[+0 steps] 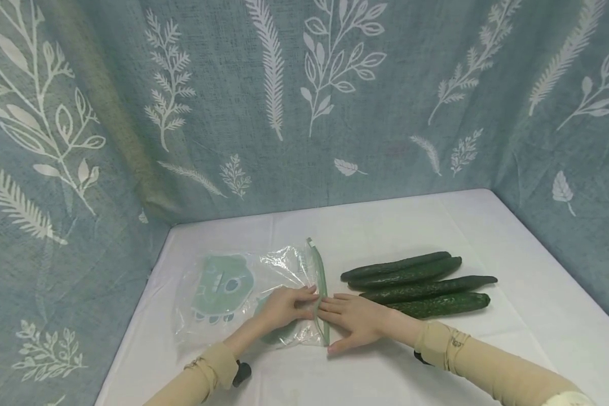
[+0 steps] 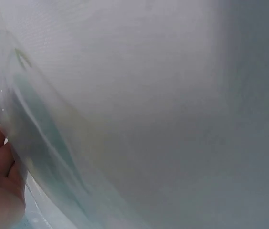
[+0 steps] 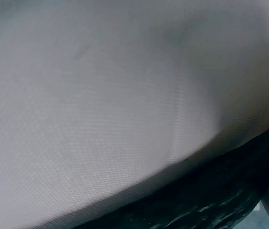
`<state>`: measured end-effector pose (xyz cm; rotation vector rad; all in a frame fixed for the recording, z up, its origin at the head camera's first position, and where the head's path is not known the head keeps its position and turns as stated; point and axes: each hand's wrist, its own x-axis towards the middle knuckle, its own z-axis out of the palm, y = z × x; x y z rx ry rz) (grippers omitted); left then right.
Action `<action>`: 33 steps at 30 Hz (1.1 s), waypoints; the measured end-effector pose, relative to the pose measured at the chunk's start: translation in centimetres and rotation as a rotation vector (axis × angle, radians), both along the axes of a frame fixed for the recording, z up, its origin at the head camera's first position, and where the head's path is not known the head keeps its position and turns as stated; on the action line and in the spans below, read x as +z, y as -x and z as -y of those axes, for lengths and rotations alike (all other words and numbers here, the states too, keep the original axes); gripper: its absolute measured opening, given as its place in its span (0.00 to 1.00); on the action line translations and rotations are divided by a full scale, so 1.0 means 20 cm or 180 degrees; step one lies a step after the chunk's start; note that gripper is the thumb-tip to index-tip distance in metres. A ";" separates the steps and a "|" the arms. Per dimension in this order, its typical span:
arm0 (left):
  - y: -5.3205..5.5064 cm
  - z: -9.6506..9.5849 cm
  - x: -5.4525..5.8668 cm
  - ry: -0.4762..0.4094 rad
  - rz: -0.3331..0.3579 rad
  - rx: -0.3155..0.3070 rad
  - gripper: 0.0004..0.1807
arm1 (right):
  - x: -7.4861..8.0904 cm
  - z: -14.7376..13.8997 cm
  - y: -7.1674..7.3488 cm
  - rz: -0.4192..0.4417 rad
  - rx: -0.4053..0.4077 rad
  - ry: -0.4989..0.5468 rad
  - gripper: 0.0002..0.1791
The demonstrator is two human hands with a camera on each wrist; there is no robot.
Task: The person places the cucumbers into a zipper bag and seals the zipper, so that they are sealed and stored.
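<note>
A clear plastic zip bag [image 1: 289, 265] with a green animal print lies flat on the table, its green-edged mouth to the right. My left hand [image 1: 284, 307] is over the bag, thumb and curled fingers at the mouth's edge, gripping it. In the left wrist view, curled fingers [image 2: 3, 160] show behind the clear film. My right hand [image 1: 357, 318] lies palm down with its fingers fairly straight, fingertips touching the green strip [image 1: 321, 276], thumb spread apart. The strip bows apart slightly near the hands. Beside the right wrist lies a dark green cucumber [image 1: 446, 304].
Several cucumbers lie side by side to the right of the bag, including one at the back [image 1: 396, 266]. A dark cucumber [image 3: 206, 195] fills the lower right wrist view. White cloth covers the table [image 1: 385, 225]. Blue-green leaf-patterned curtains [image 1: 284, 169] stand behind and at both sides.
</note>
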<state>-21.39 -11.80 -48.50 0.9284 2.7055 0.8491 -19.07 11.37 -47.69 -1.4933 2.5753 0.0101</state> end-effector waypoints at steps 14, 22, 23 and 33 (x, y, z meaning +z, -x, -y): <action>-0.01 0.04 0.03 -0.0391 0.0225 0.0156 0.14 | 0.00 0.00 -0.01 -0.0004 0.0053 0.0133 0.46; -0.01 0.06 0.10 -0.0692 0.0335 0.0326 0.14 | 0.00 -0.01 0.00 0.0033 0.0016 0.0114 0.46; -0.02 0.06 0.11 -0.0706 0.0315 0.0316 0.14 | 0.00 -0.01 0.00 0.0038 0.0009 0.0111 0.46; -0.03 0.10 0.22 -0.0874 0.0512 0.0269 0.14 | 0.00 -0.01 0.00 0.0188 0.0002 0.0139 0.45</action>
